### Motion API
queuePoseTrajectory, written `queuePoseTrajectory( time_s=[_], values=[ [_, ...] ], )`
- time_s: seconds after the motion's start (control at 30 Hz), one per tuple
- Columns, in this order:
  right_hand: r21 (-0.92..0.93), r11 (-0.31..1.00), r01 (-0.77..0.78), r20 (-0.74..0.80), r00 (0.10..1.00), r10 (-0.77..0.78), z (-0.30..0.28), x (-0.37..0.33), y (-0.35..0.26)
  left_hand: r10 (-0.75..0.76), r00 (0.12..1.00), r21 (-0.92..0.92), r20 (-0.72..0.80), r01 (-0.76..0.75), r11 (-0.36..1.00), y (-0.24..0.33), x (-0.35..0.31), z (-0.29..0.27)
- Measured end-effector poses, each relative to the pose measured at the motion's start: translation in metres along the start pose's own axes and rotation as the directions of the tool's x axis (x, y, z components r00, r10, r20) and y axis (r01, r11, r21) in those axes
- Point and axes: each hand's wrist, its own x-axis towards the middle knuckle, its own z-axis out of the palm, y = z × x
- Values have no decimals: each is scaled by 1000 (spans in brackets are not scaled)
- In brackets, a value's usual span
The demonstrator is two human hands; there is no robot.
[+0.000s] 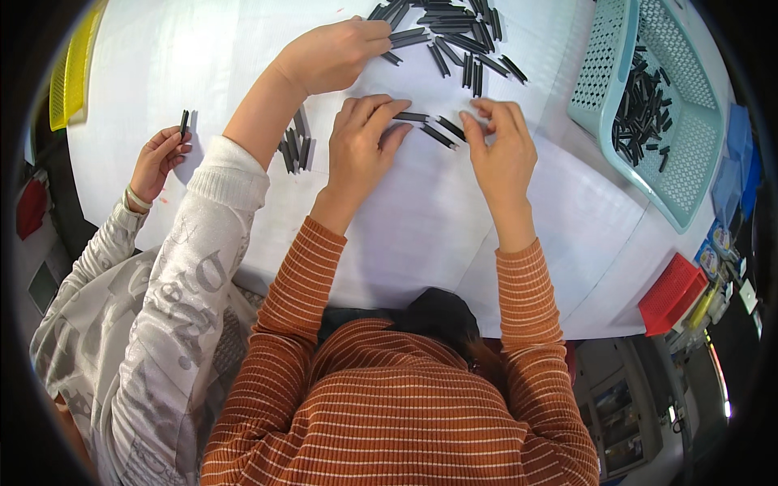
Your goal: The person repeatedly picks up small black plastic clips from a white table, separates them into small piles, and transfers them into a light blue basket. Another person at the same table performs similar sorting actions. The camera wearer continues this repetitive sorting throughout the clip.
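Three short black grooved strips lie close together on the white tabletop between my hands. My left hand (365,138) has its thumb and index finger curled around the end of one black strip (412,117). Next to it a second strip (438,136) lies slanted. My right hand (501,142) is beside the third strip (450,127), its thumb close to that strip's end. The right thumb and fingers are apart, with nothing visible between them. Beyond my hands spreads a loose pile of similar black strips (454,24).
On my left, a co-worker's hand (344,53) reaches to the pile; their other hand (162,158) holds a strip. Several strips (297,144) lie near that arm. A light-blue basket (604,81) with many strips stands right, a red basket (673,293) near the table edge, a yellow basket (74,69) far left.
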Motion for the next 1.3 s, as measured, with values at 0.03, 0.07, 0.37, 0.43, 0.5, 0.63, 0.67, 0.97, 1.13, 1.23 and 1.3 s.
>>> queuePoseTrajectory(
  time_s=[0.03, 0.07, 0.37, 0.43, 0.5, 0.63, 0.67, 0.97, 1.13, 1.23, 1.3],
  values=[
    [-16, 1000, -4, -23, 1000, 4, 2, 7, -1, -29, 1000, -14, -12, 29, 999, 1, -1, -2],
    [-53, 998, -22, -62, 998, 19, 1, 13, 3, -45, 999, -52, -15, 44, 998, 2, 1, 2],
    [146, 959, -243, 61, 970, 237, -4, 17, 12, -175, 985, -142, 3, 173, 975, 5, -3, -1],
    [337, 842, -421, 192, 906, 376, -12, 10, 14, -220, 976, -171, -3, 216, 961, 9, -5, -4],
    [394, 767, -506, 264, 862, 433, -17, 5, 17, -233, 972, -167, -17, 227, 960, 11, -6, -4],
    [208, 905, -370, 160, 926, 342, -20, 2, 18, -197, 976, -84, -87, 190, 978, 6, -4, -1],
    [131, 946, -296, 118, 952, 281, -19, 2, 17, -190, 976, -58, -110, 185, 981, 2, -3, 0],
    [-129, 927, 351, -96, 926, -364, 28, 31, -15, -369, 918, -224, -149, 332, 916, -11, -1, -5],
    [-160, 913, 375, -37, 922, -385, 71, 53, -34, -107, 924, 201, -366, 191, 961, -26, 13, -20],
    [-195, 899, 392, -31, 914, -405, 80, 54, -37, -171, 909, 136, -380, 238, 962, -35, 17, -33],
    [29, 975, 222, 47, 974, -223, 71, 48, -40, -282, 899, -68, -335, 276, 959, -36, 18, -29]
  ],
)
